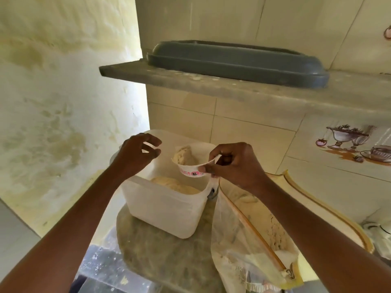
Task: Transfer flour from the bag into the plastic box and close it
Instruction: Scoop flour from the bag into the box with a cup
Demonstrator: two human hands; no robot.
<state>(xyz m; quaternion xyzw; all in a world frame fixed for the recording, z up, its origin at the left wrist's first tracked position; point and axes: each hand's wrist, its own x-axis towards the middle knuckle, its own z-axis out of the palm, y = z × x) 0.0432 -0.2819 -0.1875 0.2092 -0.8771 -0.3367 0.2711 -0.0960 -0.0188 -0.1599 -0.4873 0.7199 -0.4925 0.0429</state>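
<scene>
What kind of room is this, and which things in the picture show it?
Most likely a home kitchen. The wall tiles carry pictures of cups and fruit, a stone shelf holds a grey lid, and flour sits in a plastic box on the counter.

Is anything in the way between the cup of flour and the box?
No, nothing visible blocks it. The right hand holds the small cup of flour right over the open plastic box. The left hand hovers over the box's left side, not under the cup. The blue lid lies on the shelf above.
</scene>
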